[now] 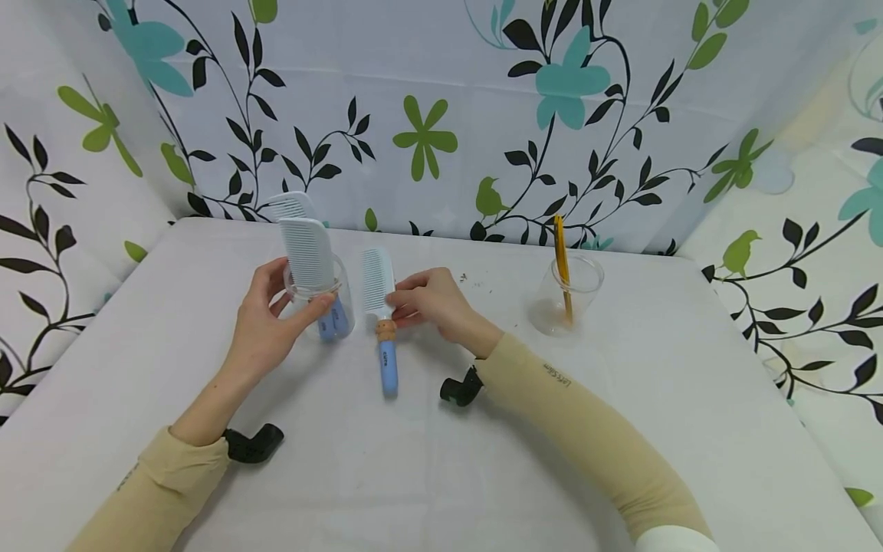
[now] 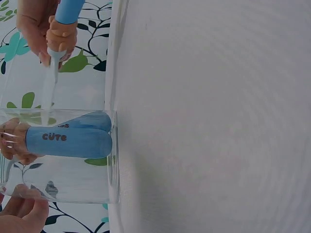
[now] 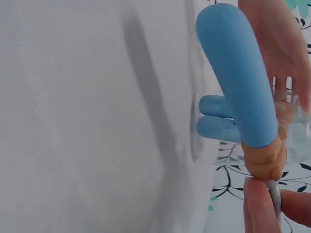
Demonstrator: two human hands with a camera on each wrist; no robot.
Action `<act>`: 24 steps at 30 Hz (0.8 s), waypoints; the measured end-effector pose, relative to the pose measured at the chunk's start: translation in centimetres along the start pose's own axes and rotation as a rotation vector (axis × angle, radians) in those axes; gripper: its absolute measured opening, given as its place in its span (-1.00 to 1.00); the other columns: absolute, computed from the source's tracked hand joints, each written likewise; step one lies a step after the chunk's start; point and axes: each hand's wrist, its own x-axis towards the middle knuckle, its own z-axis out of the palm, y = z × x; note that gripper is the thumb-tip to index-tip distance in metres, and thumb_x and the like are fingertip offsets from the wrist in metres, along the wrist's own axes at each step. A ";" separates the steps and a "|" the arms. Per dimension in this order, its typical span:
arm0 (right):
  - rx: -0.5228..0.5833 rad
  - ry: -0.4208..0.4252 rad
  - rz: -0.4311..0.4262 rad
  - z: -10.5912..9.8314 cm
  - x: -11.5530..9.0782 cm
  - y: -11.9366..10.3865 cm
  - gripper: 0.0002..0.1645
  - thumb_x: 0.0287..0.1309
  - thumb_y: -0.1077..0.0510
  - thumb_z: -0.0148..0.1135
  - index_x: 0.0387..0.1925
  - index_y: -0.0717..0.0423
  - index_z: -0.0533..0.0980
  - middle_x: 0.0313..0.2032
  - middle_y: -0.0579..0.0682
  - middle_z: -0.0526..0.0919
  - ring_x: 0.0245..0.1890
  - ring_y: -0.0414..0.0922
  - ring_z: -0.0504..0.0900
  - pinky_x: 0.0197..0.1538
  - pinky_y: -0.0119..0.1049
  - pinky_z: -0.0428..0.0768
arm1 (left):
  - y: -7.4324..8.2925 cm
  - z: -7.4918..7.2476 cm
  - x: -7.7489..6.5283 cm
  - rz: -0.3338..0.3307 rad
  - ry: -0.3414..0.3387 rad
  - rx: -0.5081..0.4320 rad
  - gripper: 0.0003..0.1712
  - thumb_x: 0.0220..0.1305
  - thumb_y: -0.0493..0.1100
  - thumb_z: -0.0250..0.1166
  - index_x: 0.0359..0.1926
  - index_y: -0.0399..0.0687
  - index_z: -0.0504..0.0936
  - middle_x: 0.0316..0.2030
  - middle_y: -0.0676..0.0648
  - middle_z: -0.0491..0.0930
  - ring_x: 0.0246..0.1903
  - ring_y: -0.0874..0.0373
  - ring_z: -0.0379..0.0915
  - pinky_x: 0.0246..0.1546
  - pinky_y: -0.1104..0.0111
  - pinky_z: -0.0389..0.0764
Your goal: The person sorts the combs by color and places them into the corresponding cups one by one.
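My left hand point(image 1: 265, 326) grips a clear cup point(image 1: 347, 287) near its rim, toward the left of the table. Two white-toothed combs point(image 1: 308, 253) stand in it, teeth up; their blue handles point(image 2: 70, 142), one marked CÜTE, show through the wall in the left wrist view. Just right of the cup, my right hand point(image 1: 438, 303) pinches a third comb point(image 1: 388, 366) at its white neck, above a brown figure. That comb's blue handle point(image 3: 238, 77) points toward me, apart from the cup in the head view.
A second clear cup point(image 1: 586, 287) stands farther right with yellow pencil-like sticks point(image 1: 562, 257) leaning in it. Small dark crumbs point(image 1: 476, 284) lie on the white table point(image 1: 386, 475) between the cups. A leaf-patterned cloth point(image 1: 441, 61) hangs behind. Black camera mounts point(image 1: 255, 443) are at both wrists.
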 end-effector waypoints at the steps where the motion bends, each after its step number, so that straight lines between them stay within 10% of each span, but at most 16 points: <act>1: 0.009 0.000 -0.022 -0.1 -0.1 -0.3 -0.73 0.21 0.29 0.34 -0.09 0.37 0.59 -0.31 0.16 0.73 -0.45 -0.14 0.73 -0.22 -0.19 0.80 | 0.0 0.0 0.0 -0.001 0.000 0.000 -0.06 0.31 -0.01 0.36 0.50 -0.16 0.04 0.44 -0.25 0.21 0.45 -0.16 0.12 0.45 -0.08 0.24; 24: 0.199 0.249 -0.649 0.7 -1.7 -7.3 -0.71 0.28 0.28 0.29 -0.01 0.35 0.56 -0.10 0.23 0.69 -0.17 0.01 0.75 -0.08 -0.20 0.78 | -0.1 -0.1 0.1 -0.016 -0.006 -0.008 -0.05 0.31 0.00 0.37 0.52 -0.12 0.02 0.46 -0.23 0.18 0.47 -0.15 0.10 0.46 -0.08 0.23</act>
